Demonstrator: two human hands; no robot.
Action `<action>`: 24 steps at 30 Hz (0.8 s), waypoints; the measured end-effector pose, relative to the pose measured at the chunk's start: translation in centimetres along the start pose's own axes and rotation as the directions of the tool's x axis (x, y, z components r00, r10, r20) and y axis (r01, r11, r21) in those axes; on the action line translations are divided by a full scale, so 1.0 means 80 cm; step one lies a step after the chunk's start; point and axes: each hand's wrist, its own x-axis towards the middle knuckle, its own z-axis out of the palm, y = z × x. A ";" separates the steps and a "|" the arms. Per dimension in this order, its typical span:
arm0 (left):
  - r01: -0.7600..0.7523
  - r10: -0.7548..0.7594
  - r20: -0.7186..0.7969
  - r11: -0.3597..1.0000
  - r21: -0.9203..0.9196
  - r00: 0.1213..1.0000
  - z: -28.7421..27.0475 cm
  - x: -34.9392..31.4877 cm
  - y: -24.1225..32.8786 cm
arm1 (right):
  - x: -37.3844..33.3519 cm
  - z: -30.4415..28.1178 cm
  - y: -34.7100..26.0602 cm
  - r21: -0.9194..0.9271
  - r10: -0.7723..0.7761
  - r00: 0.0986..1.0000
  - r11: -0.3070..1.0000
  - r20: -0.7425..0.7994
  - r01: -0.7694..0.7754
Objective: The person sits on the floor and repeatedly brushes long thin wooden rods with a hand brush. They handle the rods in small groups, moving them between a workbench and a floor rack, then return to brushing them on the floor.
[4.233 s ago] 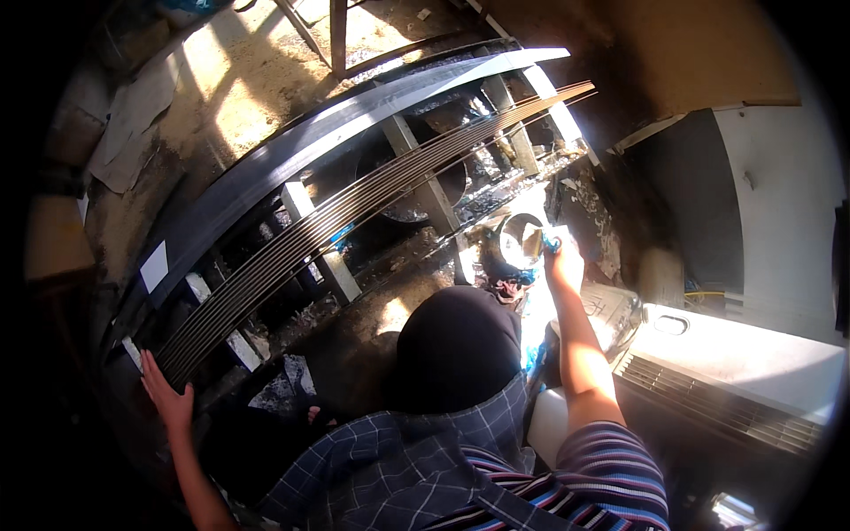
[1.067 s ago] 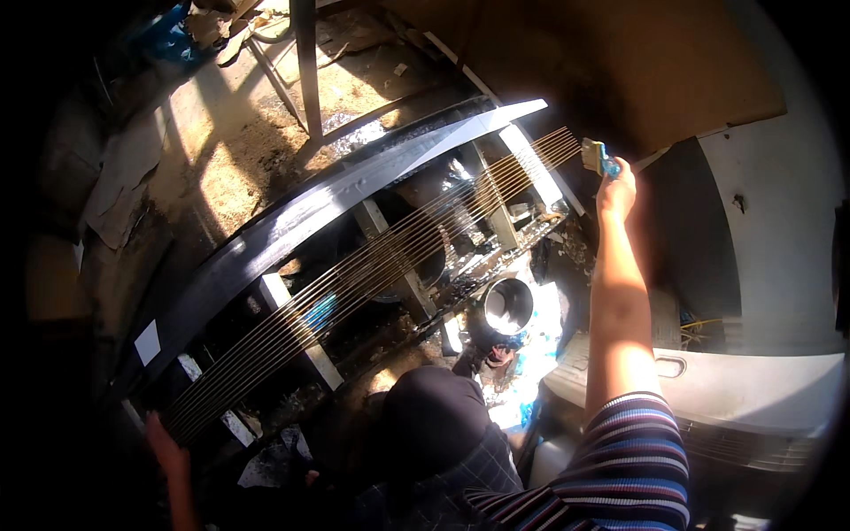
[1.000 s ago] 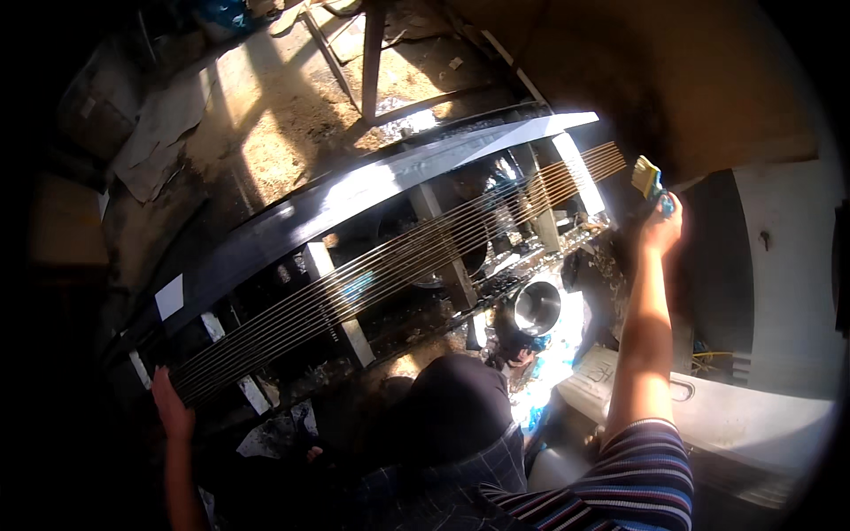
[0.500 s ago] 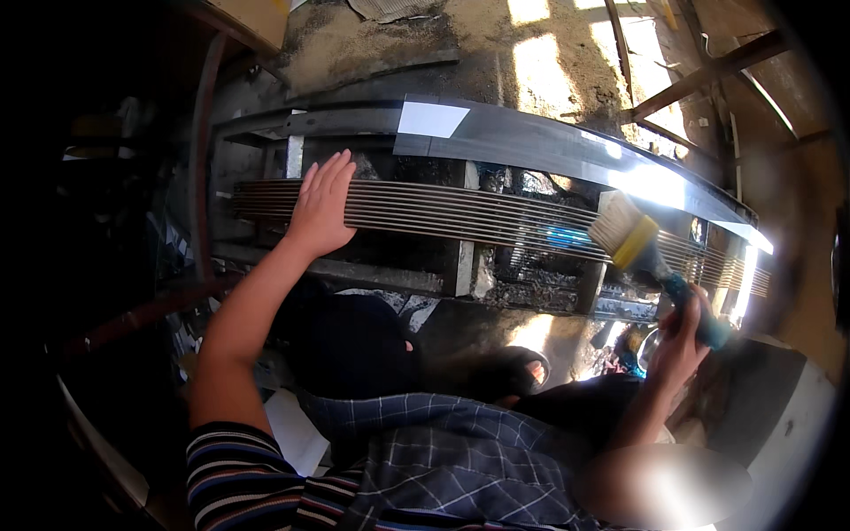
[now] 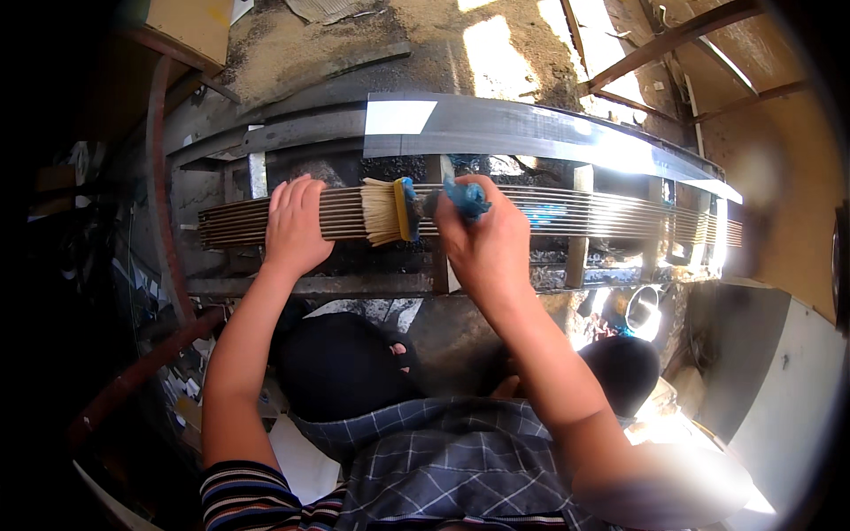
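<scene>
A row of long thin parallel rods or strips [image 5: 237,223] lies across a dark metal frame in front of me. My left hand [image 5: 297,228] rests flat on the rods towards their left end, its fingers stretched across them. A wide paintbrush [image 5: 382,212] with pale bristles and a yellow band is gripped in my right hand [image 5: 490,243]. Blue-green wrapping covers its handle. The bristles lie on the middle of the rods, pointing left towards my left hand.
A long clear, shiny strip [image 5: 496,133] lies along the frame's far side. Below the rods, right of my knees, stands a round metal container [image 5: 643,310]. Reddish metal bars [image 5: 158,177] rise at the left. A pale box-like panel [image 5: 779,372] stands at the right.
My right hand has brought the brush leftwards from the right part of the rods to their middle. My left hand stays on the rods. The whole view has shifted slightly.
</scene>
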 end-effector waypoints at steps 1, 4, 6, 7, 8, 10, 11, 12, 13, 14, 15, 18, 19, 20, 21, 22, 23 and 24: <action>0.002 -0.002 -0.014 1.000 0.000 1.000 0.002 0.000 -0.001 | 0.002 -0.021 0.002 0.011 0.100 0.995 0.995 0.029 -0.100; -0.006 0.006 -0.018 1.000 0.008 1.000 0.004 0.001 -0.002 | 0.008 -0.077 0.036 -0.104 0.109 0.991 0.988 -0.080 -0.117; -0.007 0.007 -0.013 1.000 0.018 1.000 0.001 0.001 -0.002 | 0.014 -0.119 0.066 -0.187 0.072 0.991 0.978 -0.112 -0.092; -0.015 0.016 -0.013 1.000 0.019 1.000 0.000 0.006 0.005 | 0.017 -0.144 0.082 -0.245 0.052 0.990 0.966 -0.127 -0.083; -0.021 0.021 -0.011 0.999 0.041 1.000 0.000 0.008 0.009 | 0.019 -0.165 0.098 -0.280 0.021 0.985 0.958 -0.170 -0.069; -0.032 0.033 -0.007 0.998 0.060 0.999 -0.002 0.010 0.014 | 0.021 -0.204 0.129 -0.248 0.061 0.978 0.963 -0.200 -0.110; -0.041 0.041 -0.008 0.998 0.042 0.999 0.000 0.010 0.017 | 0.022 -0.227 0.142 -0.289 0.069 0.972 0.948 -0.226 -0.134; -0.037 0.038 -0.017 0.996 0.078 0.999 0.007 0.004 0.013 | 0.025 -0.246 0.157 -0.297 0.073 0.973 0.945 -0.217 -0.137; -0.027 0.031 -0.032 0.993 0.111 0.999 0.014 -0.001 0.008 | 0.027 -0.269 0.169 -0.307 0.193 0.966 0.921 -0.172 -0.239; -0.052 0.057 -0.042 0.993 0.104 0.997 0.018 -0.002 0.010 | 0.027 -0.293 0.189 -0.317 0.155 0.963 0.922 -0.222 -0.222; -0.067 0.073 -0.047 0.991 0.115 0.996 0.021 -0.003 0.009 | 0.028 -0.313 0.210 -0.313 0.117 0.959 0.929 -0.259 -0.198; -0.073 0.075 -0.012 0.987 0.144 0.997 0.021 -0.006 -0.005 | 0.031 -0.382 0.263 -0.283 0.255 0.933 0.903 -0.255 -0.324; -0.081 0.082 -0.004 0.989 0.126 0.997 0.027 -0.003 -0.002 | 0.029 -0.407 0.281 -0.318 0.203 0.938 0.902 -0.282 -0.291; -0.080 0.080 0.004 0.988 0.131 0.997 0.024 -0.002 -0.001 | 0.031 -0.419 0.284 -0.345 0.091 0.932 0.913 -0.350 -0.219; -0.076 0.075 0.013 0.988 0.135 0.997 0.019 -0.002 0.001 | 0.033 -0.437 0.308 -0.345 0.091 0.925 0.910 -0.369 -0.228; -0.015 0.006 0.068 0.990 0.137 0.998 0.015 0.001 0.003 | 0.034 -0.456 0.320 -0.347 0.110 0.920 0.904 -0.376 -0.250; -0.023 0.012 0.077 0.988 0.150 0.997 0.016 0.001 0.001 | 0.035 -0.476 0.329 -0.354 0.124 0.915 0.895 -0.384 -0.270; -0.031 0.017 0.086 0.986 0.164 0.996 0.017 0.000 -0.004 | 0.036 -0.498 0.348 -0.378 0.114 0.916 0.886 -0.385 -0.269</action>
